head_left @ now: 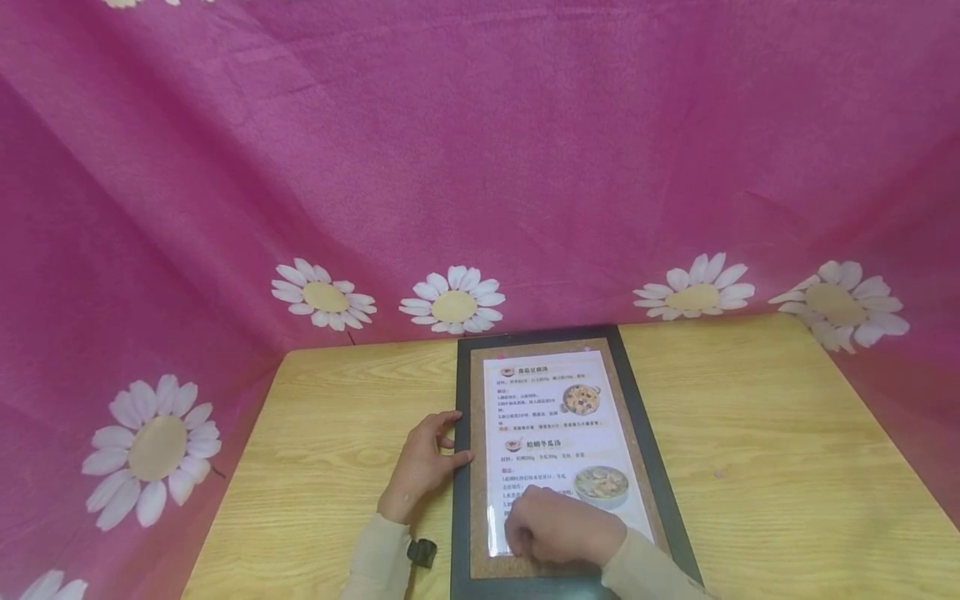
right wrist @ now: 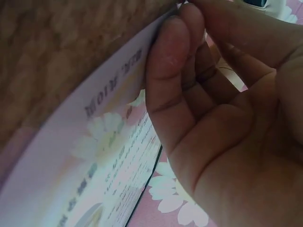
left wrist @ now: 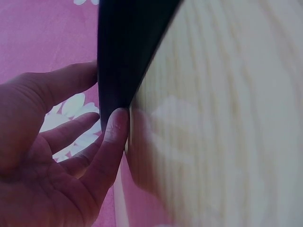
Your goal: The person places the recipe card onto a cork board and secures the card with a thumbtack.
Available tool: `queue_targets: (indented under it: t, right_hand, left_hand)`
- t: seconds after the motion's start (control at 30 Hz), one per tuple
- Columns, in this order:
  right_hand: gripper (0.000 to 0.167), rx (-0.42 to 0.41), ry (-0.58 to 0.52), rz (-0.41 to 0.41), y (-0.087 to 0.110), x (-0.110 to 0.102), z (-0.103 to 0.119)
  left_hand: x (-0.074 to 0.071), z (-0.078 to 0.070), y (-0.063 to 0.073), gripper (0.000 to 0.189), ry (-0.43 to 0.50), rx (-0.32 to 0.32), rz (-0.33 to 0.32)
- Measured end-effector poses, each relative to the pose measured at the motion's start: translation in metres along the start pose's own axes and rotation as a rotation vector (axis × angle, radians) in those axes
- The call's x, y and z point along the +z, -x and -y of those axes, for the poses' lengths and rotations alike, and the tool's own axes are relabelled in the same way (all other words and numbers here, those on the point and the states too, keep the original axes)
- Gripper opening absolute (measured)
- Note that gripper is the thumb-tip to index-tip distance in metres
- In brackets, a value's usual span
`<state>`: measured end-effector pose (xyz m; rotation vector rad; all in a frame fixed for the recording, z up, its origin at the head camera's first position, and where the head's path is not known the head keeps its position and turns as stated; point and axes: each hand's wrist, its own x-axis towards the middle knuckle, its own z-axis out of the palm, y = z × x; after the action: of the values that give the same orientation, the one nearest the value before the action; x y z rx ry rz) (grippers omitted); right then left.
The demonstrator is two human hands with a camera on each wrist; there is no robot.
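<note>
A black-framed cork board (head_left: 477,500) lies on the table, carrying a glossy laminated recipe sheet (head_left: 543,425) with printed text and two pictures of soup. My left hand (head_left: 420,462) rests along the board's left side. In the left wrist view, its fingertips (left wrist: 118,124) touch the black frame (left wrist: 128,52). Low on the sheet is my right hand (head_left: 566,527), fingers curled and fingertips together at the sheet's lower left corner. Close up, its fingertips (right wrist: 175,40) meet at the sheet's edge (right wrist: 102,101). I cannot tell what small thing they pinch.
A wooden table (head_left: 330,433) extends on both sides of the board. Behind and to the left hangs a pink cloth (head_left: 480,167) with large white daisies. A small pink spot (head_left: 502,357) shows at the sheet's top left. A dark band (head_left: 422,552) sits on the left wrist.
</note>
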<state>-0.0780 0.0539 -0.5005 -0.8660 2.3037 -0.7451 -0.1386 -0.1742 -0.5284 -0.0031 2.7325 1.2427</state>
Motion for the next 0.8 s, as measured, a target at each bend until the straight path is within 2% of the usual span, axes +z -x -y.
queue_targets:
  t: [0.13,0.33,0.57,0.8]
  right_hand:
    - [0.030,0.025,-0.031,0.019,-0.002,-0.001,0.001]
    - [0.026,0.065,-0.017,0.008,-0.004,-0.004,0.003]
    - [0.026,-0.017,-0.008,-0.008,-0.003,-0.002,-0.005]
    - [0.025,-0.096,-0.044,-0.023,0.006,-0.005,-0.013]
  left_hand:
    - [0.000,0.000,0.000,0.065,0.006,0.001,0.003]
    - [0.000,-0.001,0.000,0.065,0.010,-0.005,0.005]
    - [0.000,-0.002,0.001,0.065,0.006,-0.017,0.002]
    - [0.000,-0.003,0.002,0.065,0.015,-0.024,0.009]
